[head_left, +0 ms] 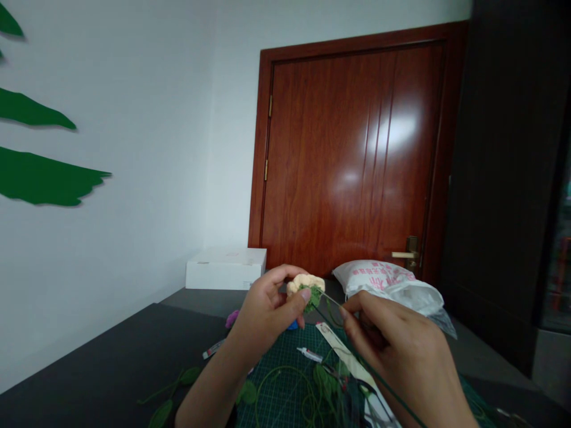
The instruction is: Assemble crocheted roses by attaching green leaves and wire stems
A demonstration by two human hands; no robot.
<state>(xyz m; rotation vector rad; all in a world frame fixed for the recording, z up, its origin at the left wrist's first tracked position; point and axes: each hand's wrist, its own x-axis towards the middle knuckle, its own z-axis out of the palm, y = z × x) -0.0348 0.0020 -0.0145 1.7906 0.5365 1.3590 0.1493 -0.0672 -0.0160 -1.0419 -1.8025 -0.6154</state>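
My left hand point(272, 306) is closed around a cream crocheted flower point(306, 282), its thumb pressed on the flower's green base point(313, 299). My right hand point(392, 339) pinches a thin, pale, needle-like tool point(331, 297) between thumb and fingertips. The tool's far end meets the green base; whether it passes into the stitches is too small to tell. From the base a dark green stem point(375, 374) slants down to the lower right, passing by my right hand.
Below my hands lies a green cutting mat point(279, 362) with a small white tube point(309, 355), a pale ruler-like strip point(343, 351) and green yarn leaves point(325, 380). Behind are a white box point(225, 268) and a white plastic bag point(379, 276). Purple yarn point(231, 319) sits left.
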